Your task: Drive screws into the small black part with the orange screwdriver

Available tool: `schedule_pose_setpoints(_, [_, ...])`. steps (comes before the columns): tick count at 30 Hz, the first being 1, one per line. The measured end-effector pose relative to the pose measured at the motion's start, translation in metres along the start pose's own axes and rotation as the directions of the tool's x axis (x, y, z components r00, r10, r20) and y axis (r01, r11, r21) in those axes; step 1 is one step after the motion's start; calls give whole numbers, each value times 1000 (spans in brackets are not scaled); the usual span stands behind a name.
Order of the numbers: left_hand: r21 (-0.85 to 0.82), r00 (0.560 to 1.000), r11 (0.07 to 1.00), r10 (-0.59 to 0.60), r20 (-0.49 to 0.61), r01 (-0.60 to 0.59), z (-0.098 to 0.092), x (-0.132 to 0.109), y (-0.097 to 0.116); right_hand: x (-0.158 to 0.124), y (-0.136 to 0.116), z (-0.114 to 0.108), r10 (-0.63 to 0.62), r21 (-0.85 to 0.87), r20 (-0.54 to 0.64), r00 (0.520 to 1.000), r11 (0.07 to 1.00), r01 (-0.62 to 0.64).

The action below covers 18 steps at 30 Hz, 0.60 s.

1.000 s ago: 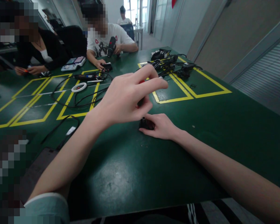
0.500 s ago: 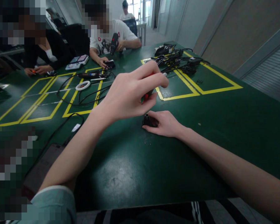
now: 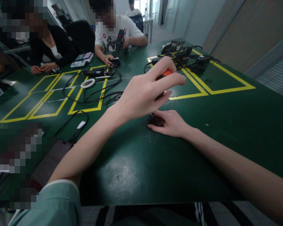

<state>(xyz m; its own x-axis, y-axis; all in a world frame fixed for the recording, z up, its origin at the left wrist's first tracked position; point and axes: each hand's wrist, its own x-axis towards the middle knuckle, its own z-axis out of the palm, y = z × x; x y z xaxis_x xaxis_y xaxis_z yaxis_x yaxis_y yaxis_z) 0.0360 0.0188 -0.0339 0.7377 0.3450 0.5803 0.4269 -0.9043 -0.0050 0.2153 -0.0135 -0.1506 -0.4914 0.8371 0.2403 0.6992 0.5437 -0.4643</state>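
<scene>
My left hand is raised above the table, its fingers curled round an orange-and-black object. Only small orange and dark bits of that object show between the fingers, so its kind stays hidden. Lower and slightly to the right, my right hand rests on the green table. Its thumb and fingers grip a small black part with a round metallic-looking opening at the top, and the fingers cover much of it. Two tiny specks lie on the table just in front of that hand.
Black cables and adapters are heaped at the far right. A white tape ring lies among cables on the left. A dark power bank-like box is beside my left forearm. Across the table, a co-worker holds a power drill.
My left hand has turned a little, and more orange shows at its top. The black part in my right hand is tilted more. The whole view has shifted slightly.
</scene>
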Motion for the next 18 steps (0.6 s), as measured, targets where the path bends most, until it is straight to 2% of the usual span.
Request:
schedule_pose_setpoints(8, [7, 997, 998, -54, -50, 55, -2, 0, -7, 0, 2, 2, -22, -15, -36, 999, 1000, 22])
schedule_pose_setpoints(14, [-111, 999, 994, -5, 46, 10, -26, -2, -17, 0, 3, 3, -32, 2, -56, 998, 999, 32])
schedule_pose_setpoints(18, [-138, 995, 985, -94, 45, 100, -29, -5, -32, -1, 2, 2, -32, 37, -53, 998, 999, 34])
